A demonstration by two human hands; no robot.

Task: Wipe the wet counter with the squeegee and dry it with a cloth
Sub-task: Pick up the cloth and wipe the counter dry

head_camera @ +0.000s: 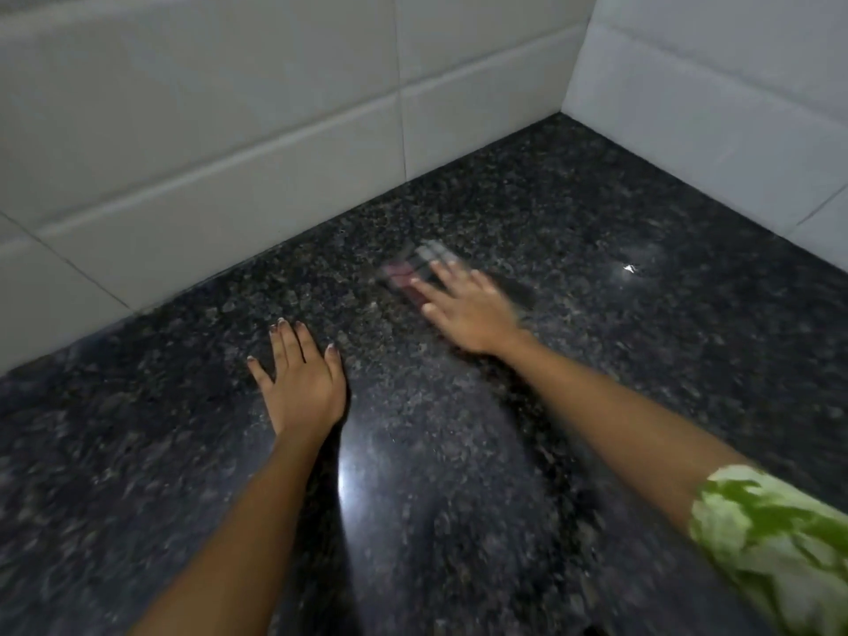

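Speckled granite counter [573, 360] under flat left hand [300, 383]

a dark speckled granite counter [573, 406] fills the lower and middle frame, glossy, with a bright streak of reflected light at lower centre and a small glint at right. lying flat on it, left of centre — the left hand [300, 378], fingers straight. at centre, the right hand [468, 309] rests over a blurred cloth [415, 268] — reddish and pale, too smeared to make out further.
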